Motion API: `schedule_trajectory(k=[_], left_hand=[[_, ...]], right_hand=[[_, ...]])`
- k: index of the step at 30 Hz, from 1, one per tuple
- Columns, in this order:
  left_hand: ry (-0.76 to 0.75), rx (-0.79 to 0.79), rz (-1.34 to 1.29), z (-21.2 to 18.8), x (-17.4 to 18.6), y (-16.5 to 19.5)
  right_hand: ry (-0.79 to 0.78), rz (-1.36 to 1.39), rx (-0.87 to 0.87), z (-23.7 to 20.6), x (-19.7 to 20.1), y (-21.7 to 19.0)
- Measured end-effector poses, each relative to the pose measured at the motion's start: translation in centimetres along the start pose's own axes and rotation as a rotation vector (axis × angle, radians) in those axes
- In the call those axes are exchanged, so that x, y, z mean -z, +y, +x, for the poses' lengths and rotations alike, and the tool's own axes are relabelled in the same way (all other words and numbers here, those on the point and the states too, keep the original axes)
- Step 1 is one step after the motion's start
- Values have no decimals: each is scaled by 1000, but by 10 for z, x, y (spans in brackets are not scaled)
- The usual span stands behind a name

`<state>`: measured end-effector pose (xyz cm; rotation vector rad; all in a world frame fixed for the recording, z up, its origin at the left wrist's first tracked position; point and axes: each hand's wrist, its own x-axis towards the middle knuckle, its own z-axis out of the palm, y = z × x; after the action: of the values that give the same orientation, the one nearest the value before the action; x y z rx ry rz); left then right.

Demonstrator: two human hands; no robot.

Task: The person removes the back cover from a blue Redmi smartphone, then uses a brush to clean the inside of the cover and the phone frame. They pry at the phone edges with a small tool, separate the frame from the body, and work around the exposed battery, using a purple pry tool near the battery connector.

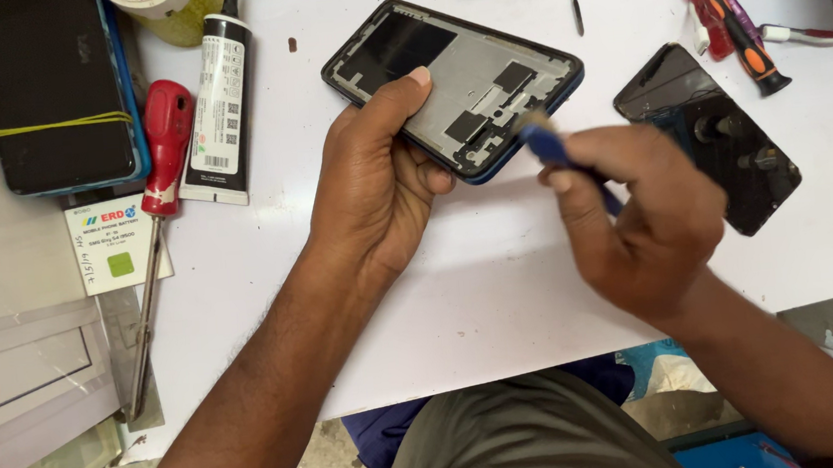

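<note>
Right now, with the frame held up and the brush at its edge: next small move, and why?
Probably sweep the brush inward across the frame. The left hand has the frame tilted up off the table, and the right hand has the bristles only at its near edge; the inner plate looks unbrushed.

bench clutter on a white table

a red-handled screwdriver lies beside a black-and-white glue tube; a dark tablet with a yellow rubber band sits at far left, a black phone screen panel and an orange-and-black screwdriver at right.
</note>
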<state>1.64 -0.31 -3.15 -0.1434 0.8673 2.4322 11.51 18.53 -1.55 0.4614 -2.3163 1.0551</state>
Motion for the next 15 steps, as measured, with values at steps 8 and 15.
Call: schedule_trajectory(k=[8, 15], left_hand=[[54, 5, 32, -3, -2, 2], [82, -12, 58, -3, 1, 2]], right_hand=[[123, 123, -242, 1, 2, 4], [4, 29, -126, -7, -2, 7]])
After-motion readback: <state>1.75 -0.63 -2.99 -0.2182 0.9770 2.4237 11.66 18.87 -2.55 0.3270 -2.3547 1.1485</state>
